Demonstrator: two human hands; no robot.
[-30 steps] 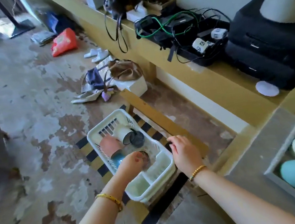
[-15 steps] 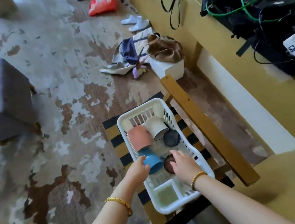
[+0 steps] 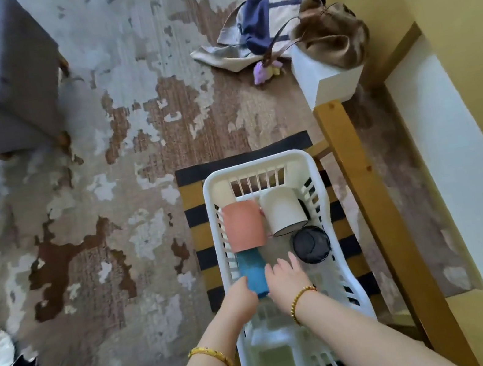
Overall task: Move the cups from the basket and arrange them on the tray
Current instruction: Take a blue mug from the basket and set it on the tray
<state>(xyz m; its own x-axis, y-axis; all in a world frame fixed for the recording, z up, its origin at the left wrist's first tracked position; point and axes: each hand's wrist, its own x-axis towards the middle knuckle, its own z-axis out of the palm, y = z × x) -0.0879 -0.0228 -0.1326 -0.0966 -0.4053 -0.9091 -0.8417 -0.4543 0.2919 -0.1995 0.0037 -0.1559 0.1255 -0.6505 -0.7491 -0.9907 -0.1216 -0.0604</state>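
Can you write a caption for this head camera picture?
Both hands reach into the white basket, left hand on the blue cup.

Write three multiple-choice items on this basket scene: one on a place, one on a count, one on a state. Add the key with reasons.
1. Where does the black cup lie?
A. on the carpet
B. in the basket, near its right wall
C. on the white box

2. How many cups show in the basket?
A. two
B. four
C. six

3. What is the left hand doing?
A. touching the blue cup
B. resting on the carpet
C. lifting the white cup

Key: 1 B, it sits inside the right wall; 2 B, pink, white, black and blue; 3 A, it lies against the blue cup, with the right hand on the cup's other side.
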